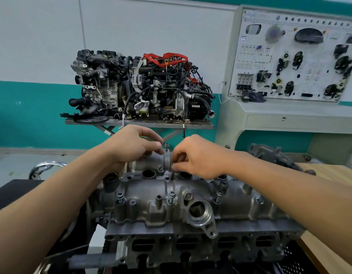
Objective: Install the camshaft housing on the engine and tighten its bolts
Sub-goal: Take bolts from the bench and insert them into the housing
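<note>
The right hand (pixel 198 157) pinches a thin dark pin (pixel 172 175) over the middle of the housing (pixel 151 194); its fingers cover the pin's top, so bolt or tool cannot be told. The same hand hides the housing's far right holes. Whether the left hand (pixel 131 145) touches the upright bolt (pixel 166 146) at the housing's far edge is unclear (its fingertips lie behind the thumb). Both forearms and the engine (pixel 171 252) run off the picture's edges. Lettering on the wall board (pixel 289 62) is too small to read
</note>
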A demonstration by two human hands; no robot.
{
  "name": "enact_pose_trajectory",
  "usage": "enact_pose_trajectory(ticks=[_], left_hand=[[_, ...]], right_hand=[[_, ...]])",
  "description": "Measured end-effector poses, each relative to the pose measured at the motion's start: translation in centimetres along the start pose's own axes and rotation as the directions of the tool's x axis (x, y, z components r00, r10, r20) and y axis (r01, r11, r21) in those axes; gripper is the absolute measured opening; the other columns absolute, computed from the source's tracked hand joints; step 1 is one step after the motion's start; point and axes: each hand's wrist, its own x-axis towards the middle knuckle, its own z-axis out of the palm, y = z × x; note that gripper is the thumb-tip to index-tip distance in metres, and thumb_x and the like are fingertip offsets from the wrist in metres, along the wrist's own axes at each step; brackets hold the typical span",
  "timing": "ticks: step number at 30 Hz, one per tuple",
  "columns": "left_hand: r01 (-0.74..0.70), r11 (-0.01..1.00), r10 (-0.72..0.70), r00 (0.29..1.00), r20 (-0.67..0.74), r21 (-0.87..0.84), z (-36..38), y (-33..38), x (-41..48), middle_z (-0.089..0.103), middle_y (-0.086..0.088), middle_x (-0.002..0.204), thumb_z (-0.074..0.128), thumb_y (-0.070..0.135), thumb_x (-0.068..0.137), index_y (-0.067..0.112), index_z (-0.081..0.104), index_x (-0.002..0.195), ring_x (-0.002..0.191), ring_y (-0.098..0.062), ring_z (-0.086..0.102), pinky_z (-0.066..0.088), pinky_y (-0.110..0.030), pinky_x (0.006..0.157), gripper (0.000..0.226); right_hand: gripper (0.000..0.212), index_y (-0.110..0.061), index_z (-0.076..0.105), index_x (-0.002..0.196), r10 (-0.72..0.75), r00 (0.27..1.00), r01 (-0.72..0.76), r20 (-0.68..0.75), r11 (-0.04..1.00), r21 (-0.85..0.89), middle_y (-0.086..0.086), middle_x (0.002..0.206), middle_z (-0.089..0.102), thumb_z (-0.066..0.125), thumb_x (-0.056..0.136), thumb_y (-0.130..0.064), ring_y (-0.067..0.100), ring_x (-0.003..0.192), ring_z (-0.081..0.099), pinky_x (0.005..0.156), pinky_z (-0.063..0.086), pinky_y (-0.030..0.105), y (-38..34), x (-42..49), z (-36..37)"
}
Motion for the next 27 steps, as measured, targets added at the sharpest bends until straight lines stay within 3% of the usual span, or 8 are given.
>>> enact_pose_trajectory(ticks=[2,5,8,10,16,20,24,27], left_hand=[[-0.062,0.989,0.068,0.997,-0.04,0.131,0.0,0.1,-0.2,0.078,0.0,0.079,0.076,0.009,0.086,0.015,0.077,0.086,0.07,-0.008,0.069,0.051,-0.015,0.062,0.005],[-0.079,0.972,0.099,0.992,-0.081,0.222,-0.5,0.1,-0.6,0.077,0.003,0.073,0.083,0.011,0.08,0.019,0.08,0.079,0.073,-0.009,0.071,0.056,-0.02,0.07,0.009],[-0.067,0.937,0.101,0.992,-0.081,0.343,-1.5,0.1,-1.1,0.07,0.008,0.057,0.084,0.011,0.078,0.022,0.079,0.072,0.046,0.001,0.056,0.044,-0.012,0.048,0.014],[-0.054,0.915,0.099,0.991,-0.093,0.401,-1.9,-0.1,-1.4,0.07,0.009,0.056,0.084,0.009,0.077,0.023,0.078,0.07,0.042,0.002,0.054,0.043,-0.011,0.045,0.016],[0.021,0.834,0.039,0.994,-0.098,0.552,-1.3,-0.9,-2.3,0.073,0.004,0.069,0.085,0.011,0.075,0.022,0.08,0.077,0.056,-0.002,0.062,0.048,-0.017,0.057,0.012],[0.035,0.775,0.048,0.992,-0.115,0.631,-1.3,-0.9,-2.4,0.074,0.002,0.076,0.084,0.012,0.075,0.025,0.08,0.076,0.062,0.001,0.06,0.043,-0.014,0.058,0.014],[0.05,0.697,0.051,0.992,-0.119,0.715,-1.1,-0.6,-2.6,0.076,-0.002,0.078,0.081,0.009,0.074,0.025,0.082,0.078,0.063,-0.006,0.061,0.043,-0.019,0.06,0.017],[0.051,0.689,0.019,0.996,-0.087,0.723,-1.2,-0.5,-2.6,0.076,-0.001,0.075,0.086,0.012,0.07,0.025,0.081,0.075,0.058,0.002,0.057,0.042,-0.018,0.061,0.014]], right_hand=[[0.014,-0.015,0.075,0.096,-0.024,1.0,0.024,-0.004,1.0,-0.01,-0.002,0.083,0.073,0.069,0.092,-0.027,0.012,0.075,0.068,0.077,0.057,0.037,-0.5,0.4,0.1],[0.015,-0.014,0.075,0.096,-0.056,0.998,0.056,-0.001,0.998,-0.011,-0.002,0.083,0.073,0.069,0.092,-0.028,0.014,0.076,0.067,0.076,0.056,0.039,-1.2,0.8,0.0],[0.018,-0.013,0.075,0.096,-0.08,0.997,0.081,0.022,0.993,-0.086,0.001,0.085,0.073,0.067,0.093,-0.029,0.017,0.077,0.067,0.076,0.055,0.039,-1.6,1.1,0.2],[0.019,-0.012,0.075,0.095,-0.084,0.996,0.086,0.023,0.99,-0.114,0.002,0.085,0.074,0.067,0.093,-0.029,0.018,0.077,0.067,0.076,0.055,0.039,-1.7,1.2,0.2],[0.019,-0.011,0.072,0.085,-0.062,0.996,0.071,0.06,0.984,-0.166,0.003,0.075,0.07,0.068,0.091,-0.028,0.022,0.071,0.066,0.07,0.057,0.041,-1.9,1.0,0.4],[0.028,-0.012,0.068,0.073,-0.039,0.996,0.054,0.082,0.981,-0.186,0.001,0.065,0.063,0.07,0.089,-0.034,0.023,0.064,0.063,0.066,0.057,0.043,-1.7,1.0,1.2],[0.028,-0.015,0.074,0.079,-0.027,0.994,0.045,0.107,0.985,-0.169,0.004,0.071,0.069,0.07,0.089,-0.04,0.023,0.069,0.064,0.069,0.057,0.042,-1.6,1.2,1.0],[0.024,-0.019,0.078,0.091,-0.033,0.99,0.053,0.139,0.988,-0.145,0.001,0.081,0.073,0.066,0.092,-0.04,0.019,0.076,0.066,0.074,0.057,0.04,-1.7,1.3,0.9]])
